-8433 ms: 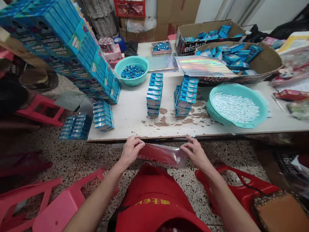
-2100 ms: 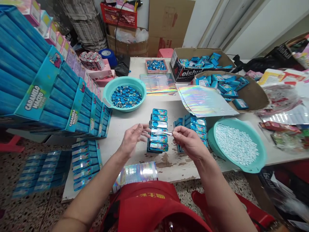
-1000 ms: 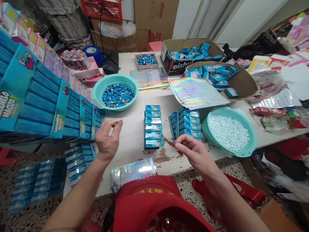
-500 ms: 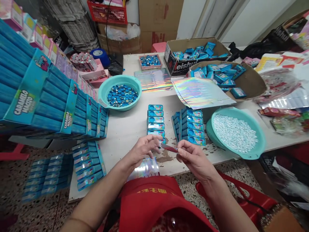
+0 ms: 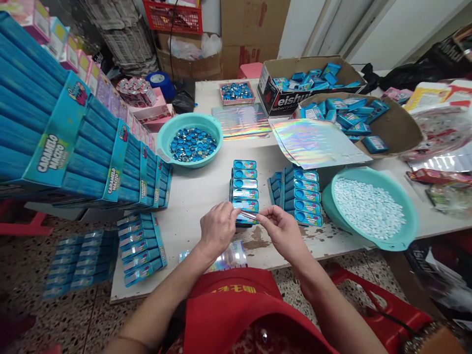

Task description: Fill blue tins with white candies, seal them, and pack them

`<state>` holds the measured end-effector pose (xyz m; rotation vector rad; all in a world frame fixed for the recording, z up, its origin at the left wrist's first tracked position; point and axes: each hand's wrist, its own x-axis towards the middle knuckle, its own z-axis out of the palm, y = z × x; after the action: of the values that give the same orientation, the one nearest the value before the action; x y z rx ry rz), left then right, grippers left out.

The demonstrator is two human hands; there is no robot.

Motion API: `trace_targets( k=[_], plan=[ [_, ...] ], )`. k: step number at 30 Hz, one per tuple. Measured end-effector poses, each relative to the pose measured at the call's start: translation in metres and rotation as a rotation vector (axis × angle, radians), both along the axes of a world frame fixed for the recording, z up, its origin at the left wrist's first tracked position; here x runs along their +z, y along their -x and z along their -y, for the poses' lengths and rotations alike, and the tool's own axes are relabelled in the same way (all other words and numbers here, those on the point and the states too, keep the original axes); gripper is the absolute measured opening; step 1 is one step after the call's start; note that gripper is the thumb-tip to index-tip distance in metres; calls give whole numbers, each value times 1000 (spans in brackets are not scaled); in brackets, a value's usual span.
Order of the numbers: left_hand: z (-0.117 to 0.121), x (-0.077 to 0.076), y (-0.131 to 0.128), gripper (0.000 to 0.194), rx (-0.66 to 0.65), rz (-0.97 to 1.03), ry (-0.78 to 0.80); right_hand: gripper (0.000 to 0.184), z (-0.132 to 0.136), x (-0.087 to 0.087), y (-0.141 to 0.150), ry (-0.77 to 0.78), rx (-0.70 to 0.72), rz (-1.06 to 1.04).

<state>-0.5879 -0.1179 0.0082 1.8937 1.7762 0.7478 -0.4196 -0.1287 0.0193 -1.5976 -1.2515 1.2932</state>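
Observation:
A thin, shiny silver strip point(image 5: 249, 215) stretches between my two hands, over the near end of a row of blue candy boxes point(image 5: 245, 183). My left hand point(image 5: 220, 223) is closed at the strip's left end, fingers curled under. Thumb and forefinger of my right hand point(image 5: 282, 231) pinch the other end. What exactly the strip is, I cannot make out. Each box top in the row has a round recess and printed lettering. Just below my left hand, on the table edge, lies a clear iridescent sheet point(image 5: 230, 256).
Right of the row stand more blue boxes point(image 5: 308, 201) and a turquoise basin point(image 5: 409, 216) of pale candies. Another basin point(image 5: 162, 147) holds blue caps. Holographic sheets point(image 5: 317, 140) lean by cartons of blue packs. Tall blue displays point(image 5: 47, 152) line the left.
My left hand has turned and its fingers have closed on the strip's left end. Both hands have moved slightly away from me, over the near boxes. The view has shifted a little left.

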Motion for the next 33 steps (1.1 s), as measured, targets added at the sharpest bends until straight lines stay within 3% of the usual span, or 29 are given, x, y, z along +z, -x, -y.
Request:
trace_targets(
  k=[5,12,21,24,28,31,33],
  plan=[
    [-25,-1,22,34,-55,285,292,18,-34,-5,8,-91,45,172],
    [-78,-26,31,34,-12,398,347,13,-90,-12,20,-89,80,383],
    [-100,-37,24,31,-45,289,341,10,-107,-22,20,-52,83,598],
    [-104,-49,19,31,-34,453,394,8,-109,-23,23,-42,79,689],
    [-104,-58,10,30,50,762,626,6,-108,-22,26,-61,72,792],
    [-98,-58,3,30,92,844,695,25,-106,-27,22,-116,-31,852],
    [-93,-61,-1,31,116,860,679,45,-107,-35,16,-92,-115,777]
  ],
)
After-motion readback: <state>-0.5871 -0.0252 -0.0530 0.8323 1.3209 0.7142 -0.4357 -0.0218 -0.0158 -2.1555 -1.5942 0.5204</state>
